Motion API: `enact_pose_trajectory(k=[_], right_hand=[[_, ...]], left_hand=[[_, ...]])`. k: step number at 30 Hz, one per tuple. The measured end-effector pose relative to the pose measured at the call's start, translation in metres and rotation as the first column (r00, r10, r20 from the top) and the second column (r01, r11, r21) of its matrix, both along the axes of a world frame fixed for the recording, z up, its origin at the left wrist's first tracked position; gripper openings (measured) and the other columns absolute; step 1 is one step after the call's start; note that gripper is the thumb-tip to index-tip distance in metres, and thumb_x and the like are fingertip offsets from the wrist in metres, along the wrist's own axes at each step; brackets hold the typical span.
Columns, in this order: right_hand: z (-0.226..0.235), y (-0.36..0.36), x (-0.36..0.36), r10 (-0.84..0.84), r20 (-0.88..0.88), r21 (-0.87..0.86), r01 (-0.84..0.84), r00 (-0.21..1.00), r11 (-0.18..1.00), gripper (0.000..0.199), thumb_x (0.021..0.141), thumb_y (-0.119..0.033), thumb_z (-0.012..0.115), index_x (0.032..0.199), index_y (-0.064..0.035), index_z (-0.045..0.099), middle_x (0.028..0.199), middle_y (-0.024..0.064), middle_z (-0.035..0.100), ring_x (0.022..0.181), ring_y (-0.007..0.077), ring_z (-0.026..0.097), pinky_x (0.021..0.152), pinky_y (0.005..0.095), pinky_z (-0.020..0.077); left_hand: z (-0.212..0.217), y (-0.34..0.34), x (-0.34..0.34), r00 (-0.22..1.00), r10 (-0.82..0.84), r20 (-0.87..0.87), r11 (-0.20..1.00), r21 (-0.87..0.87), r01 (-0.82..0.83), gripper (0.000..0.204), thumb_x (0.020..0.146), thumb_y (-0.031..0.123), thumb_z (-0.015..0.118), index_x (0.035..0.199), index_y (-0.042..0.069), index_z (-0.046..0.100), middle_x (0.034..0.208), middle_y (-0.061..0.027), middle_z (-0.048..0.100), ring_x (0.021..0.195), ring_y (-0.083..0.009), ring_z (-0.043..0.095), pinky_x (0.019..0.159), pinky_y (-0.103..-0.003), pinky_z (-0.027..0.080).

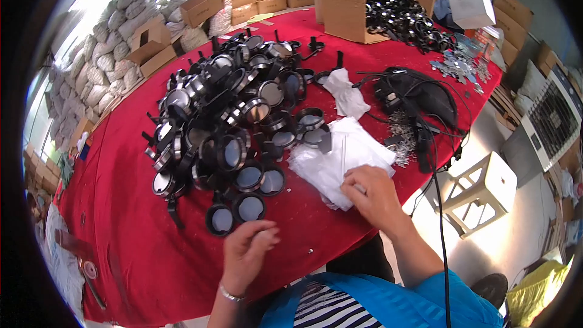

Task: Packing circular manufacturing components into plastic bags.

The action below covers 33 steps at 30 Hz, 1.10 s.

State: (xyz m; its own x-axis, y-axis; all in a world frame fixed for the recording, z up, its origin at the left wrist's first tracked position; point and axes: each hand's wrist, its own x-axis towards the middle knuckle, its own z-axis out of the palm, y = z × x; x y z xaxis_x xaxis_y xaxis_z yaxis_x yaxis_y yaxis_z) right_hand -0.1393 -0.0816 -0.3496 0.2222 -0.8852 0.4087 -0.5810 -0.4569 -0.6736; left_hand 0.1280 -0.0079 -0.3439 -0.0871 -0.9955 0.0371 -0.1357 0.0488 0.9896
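Your hands work at the near edge of the red table [133, 255].
Your right hand [373, 194] lies palm-down, fingers pinching the stack of clear plastic bags [337, 158]; your left hand [249, 252] hovers loosely curled and empty just below the round black lenses [237, 209].
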Motion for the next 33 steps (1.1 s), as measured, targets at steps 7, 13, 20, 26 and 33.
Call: enact_pose_trajectory(k=[7,13,20,26,33], right_hand=[[-0.005,0.043,0.061,0.462,0.049,-0.126,-0.453,0.886,0.883,0.018,0.078,-0.017,0.066,0.091,-0.0059,0.060,0.102,0.0093,0.062,0.098,0.0298,0.057,0.087,0.0385,0.0410],[-0.005,0.017,0.059,0.126,0.768,0.388,-0.612,0.628,0.689,0.037,0.089,-0.014,0.062,0.122,0.0018,0.054,0.114,0.0091,0.061,0.104,0.0152,0.057,0.090,0.0283,0.0453],[-0.014,0.023,0.080,0.155,0.709,0.450,-0.610,0.688,0.652,0.013,0.086,-0.015,0.066,0.093,-0.0039,0.064,0.077,-0.0033,0.062,0.069,0.0026,0.054,0.060,0.0198,0.0430],[-0.013,0.038,0.108,0.268,0.767,0.344,-0.726,0.583,0.595,0.011,0.088,-0.016,0.065,0.087,-0.0049,0.062,0.069,-0.0043,0.057,0.058,0.0030,0.049,0.050,0.0190,0.0383],[-0.016,0.031,0.090,0.066,0.928,0.296,-0.834,0.366,0.465,0.012,0.090,-0.014,0.059,0.096,-0.0044,0.062,0.083,0.0030,0.062,0.072,0.0107,0.061,0.067,0.0251,0.0504]], left_hand=[[-0.034,-0.008,-0.015,0.908,0.120,-0.401,0.989,0.125,-0.075,0.028,0.093,0.006,0.047,0.119,-0.003,0.055,0.107,-0.0111,0.063,0.093,-0.0118,0.061,0.078,-0.025,0.051],[-0.008,0.022,0.012,0.916,0.192,-0.353,0.981,0.028,-0.194,0.023,0.090,0.000,0.051,0.110,0.000,0.062,0.092,-0.0009,0.064,0.079,-0.0052,0.057,0.073,-0.021,0.046],[-0.007,0.040,0.027,0.732,0.669,-0.128,0.721,-0.124,-0.681,0.013,0.089,0.004,0.056,0.102,0.003,0.055,0.078,-0.0009,0.059,0.064,-0.0060,0.056,0.052,-0.017,0.042],[0.010,0.041,-0.013,0.979,0.205,-0.017,0.977,-0.057,-0.205,0.013,0.082,0.008,0.067,0.084,0.003,0.055,0.067,0.0019,0.057,0.060,-0.0028,0.051,0.053,-0.022,0.042],[0.001,0.043,0.008,0.978,0.178,-0.106,0.980,-0.067,-0.186,0.016,0.094,0.014,0.055,0.081,0.005,0.053,0.065,0.0015,0.055,0.054,-0.0041,0.052,0.047,-0.018,0.039]])
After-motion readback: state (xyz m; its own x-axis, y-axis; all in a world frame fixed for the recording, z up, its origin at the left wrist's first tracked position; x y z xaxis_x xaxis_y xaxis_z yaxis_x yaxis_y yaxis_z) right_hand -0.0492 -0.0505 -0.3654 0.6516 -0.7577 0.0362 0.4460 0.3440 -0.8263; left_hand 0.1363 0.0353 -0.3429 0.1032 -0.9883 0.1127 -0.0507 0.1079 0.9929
